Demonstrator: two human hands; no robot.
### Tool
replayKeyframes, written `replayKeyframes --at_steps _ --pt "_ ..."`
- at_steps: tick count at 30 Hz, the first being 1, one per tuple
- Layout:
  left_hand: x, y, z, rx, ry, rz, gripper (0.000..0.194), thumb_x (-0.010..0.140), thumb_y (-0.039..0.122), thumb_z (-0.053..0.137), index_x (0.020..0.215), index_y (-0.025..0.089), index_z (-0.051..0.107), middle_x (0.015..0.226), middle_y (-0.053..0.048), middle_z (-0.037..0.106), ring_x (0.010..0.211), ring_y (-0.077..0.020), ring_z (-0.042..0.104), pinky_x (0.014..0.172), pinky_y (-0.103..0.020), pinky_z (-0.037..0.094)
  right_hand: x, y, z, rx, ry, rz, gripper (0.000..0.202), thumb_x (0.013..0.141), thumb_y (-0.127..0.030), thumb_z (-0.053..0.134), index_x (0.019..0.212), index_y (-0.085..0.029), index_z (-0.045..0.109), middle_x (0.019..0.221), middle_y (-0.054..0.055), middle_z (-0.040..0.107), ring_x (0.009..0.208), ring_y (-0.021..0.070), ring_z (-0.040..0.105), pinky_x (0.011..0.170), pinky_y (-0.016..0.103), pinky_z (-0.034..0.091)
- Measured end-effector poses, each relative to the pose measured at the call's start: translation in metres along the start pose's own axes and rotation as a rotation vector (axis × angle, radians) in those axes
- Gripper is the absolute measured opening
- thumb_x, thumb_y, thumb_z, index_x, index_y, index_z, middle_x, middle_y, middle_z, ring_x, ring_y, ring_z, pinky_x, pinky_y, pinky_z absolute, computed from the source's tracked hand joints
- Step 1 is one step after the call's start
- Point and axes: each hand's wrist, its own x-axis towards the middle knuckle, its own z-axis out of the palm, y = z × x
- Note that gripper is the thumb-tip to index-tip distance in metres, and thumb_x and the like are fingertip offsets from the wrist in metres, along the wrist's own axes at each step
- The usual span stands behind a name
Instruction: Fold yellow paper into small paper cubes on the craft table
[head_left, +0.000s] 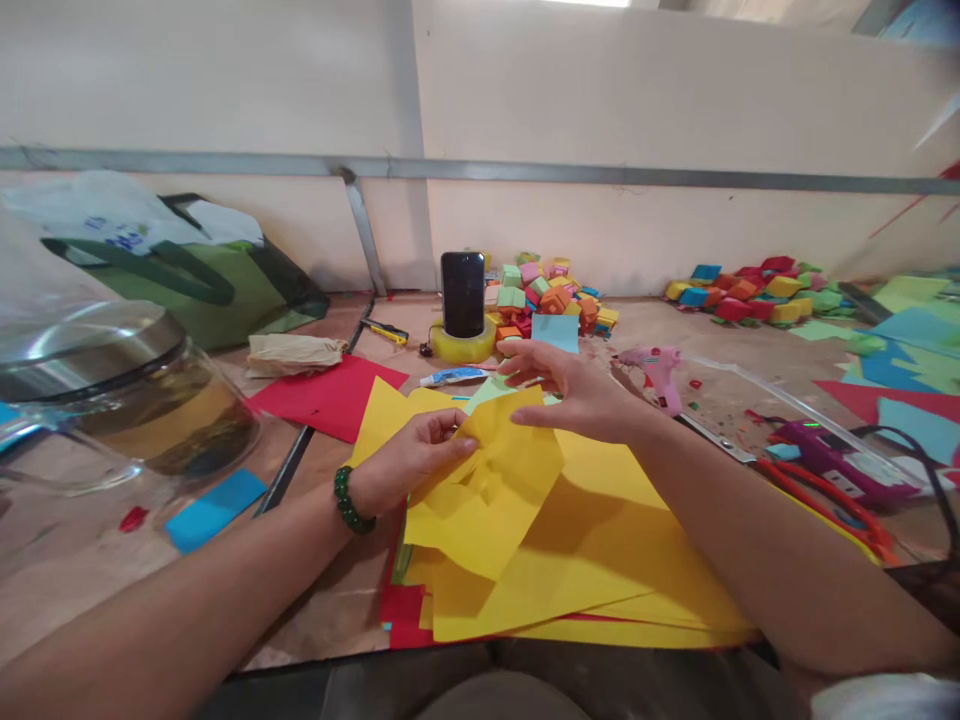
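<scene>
My left hand (424, 450), with a green bead bracelet on its wrist, pinches a creased yellow paper sheet (487, 520) between thumb and fingers. The sheet is raised and bent, its middle crumpled into folds. At its upper right edge is my right hand (566, 390), fingers curved and spread apart from the thumb; whether the thumb touches the paper I cannot tell. Beneath lies a stack of yellow paper (615, 530), with red sheets showing at its lower left. Pale green paper (487, 390) shows just behind the raised sheet.
A glass jug (187, 410) stands at left near a green bag (210, 290). A phone (463, 295) stands upright on a tape roll (465, 345) beside heaped paper cubes (555, 300). Right are a pink glue gun (660, 375), a purple device (840, 465) and orange-handled scissors (825, 505).
</scene>
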Motion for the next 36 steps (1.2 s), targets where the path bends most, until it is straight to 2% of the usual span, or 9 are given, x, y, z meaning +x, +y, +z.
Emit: replayKeyframes --at_steps 3,6,10,14,18,22,28,32,36 --pt "-0.001 0.001 0.002 0.163 -0.061 0.068 0.035 0.067 0.044 0.074 0.078 0.014 0.06 0.074 0.0 0.06 0.065 -0.01 0.054 0.058 -0.02 0.043 -0.002 -0.006 0.002 0.032 -0.074 -0.053 0.042 0.076 -0.03 0.069 0.115 -0.019 0.061 0.11 0.008 0.069 0.105 0.0213 0.064 0.089 0.033 0.052" --pt "-0.002 0.001 0.004 0.358 -0.084 0.132 0.028 0.072 0.041 0.065 0.071 0.015 0.058 0.065 0.003 0.052 0.06 -0.0087 0.045 0.054 -0.019 0.038 -0.004 -0.009 0.008 0.072 -0.2 -0.017 0.035 0.075 -0.026 0.069 0.109 -0.019 0.065 0.091 0.005 0.073 0.087 0.0182 0.069 0.08 0.03 0.054" --pt "-0.003 0.0 0.007 0.527 -0.041 0.208 0.018 0.075 0.033 0.056 0.069 0.016 0.054 0.062 0.004 0.049 0.059 -0.0096 0.043 0.056 -0.021 0.037 -0.005 -0.005 0.014 0.115 -0.231 0.012 0.028 0.076 -0.021 0.065 0.104 -0.016 0.066 0.077 0.002 0.072 0.07 0.0139 0.068 0.071 0.027 0.054" --pt "-0.003 -0.001 0.009 0.63 0.11 0.337 0.013 0.074 0.029 0.051 0.069 0.017 0.053 0.063 0.003 0.054 0.061 -0.011 0.048 0.058 -0.022 0.04 -0.003 -0.002 0.014 0.083 -0.166 -0.05 0.017 0.079 -0.018 0.06 0.094 -0.017 0.068 0.079 0.002 0.072 0.072 0.0131 0.067 0.069 0.025 0.052" --pt "-0.002 -0.004 0.008 0.639 0.206 0.43 0.008 0.072 0.024 0.05 0.074 0.017 0.054 0.068 0.001 0.058 0.064 -0.0121 0.054 0.06 -0.023 0.044 -0.003 -0.007 0.016 0.027 -0.075 -0.212 0.009 0.079 -0.015 0.059 0.075 -0.017 0.067 0.077 0.003 0.07 0.072 0.0126 0.064 0.071 0.026 0.051" --pt "-0.002 -0.007 0.007 0.639 0.268 0.491 0.01 0.068 0.016 0.047 0.075 0.018 0.054 0.07 0.0 0.062 0.066 -0.013 0.06 0.061 -0.023 0.048 -0.004 -0.012 0.017 -0.047 -0.053 -0.322 0.011 0.077 -0.011 0.058 0.073 -0.017 0.066 0.083 0.006 0.069 0.079 0.0143 0.064 0.075 0.028 0.051" --pt "-0.007 -0.007 0.005 0.809 0.4 0.647 0.017 0.066 0.009 0.046 0.078 0.02 0.051 0.083 -0.001 0.068 0.076 -0.0148 0.065 0.068 -0.026 0.052 -0.008 -0.013 0.017 -0.148 -0.027 -0.382 0.012 0.075 -0.01 0.058 0.074 -0.019 0.066 0.102 0.009 0.068 0.094 0.0185 0.064 0.088 0.036 0.048" --pt "-0.011 -0.007 0.003 1.049 0.422 0.811 0.022 0.064 0.004 0.046 0.078 0.021 0.048 0.088 -0.002 0.071 0.083 -0.0177 0.068 0.071 -0.028 0.052 -0.009 -0.017 0.02 -0.155 -0.016 -0.298 0.009 0.078 -0.019 0.06 0.068 -0.02 0.059 0.104 0.01 0.068 0.095 0.0207 0.064 0.085 0.037 0.049" --pt "-0.013 -0.007 0.001 1.246 0.423 0.891 0.025 0.064 0.002 0.046 0.079 0.022 0.049 0.095 -0.002 0.073 0.079 -0.0169 0.069 0.068 -0.026 0.051 -0.011 -0.023 0.025 -0.198 0.03 -0.091 0.012 0.075 -0.024 0.063 0.082 -0.02 0.054 0.088 0.006 0.07 0.083 0.0192 0.066 0.072 0.031 0.05"
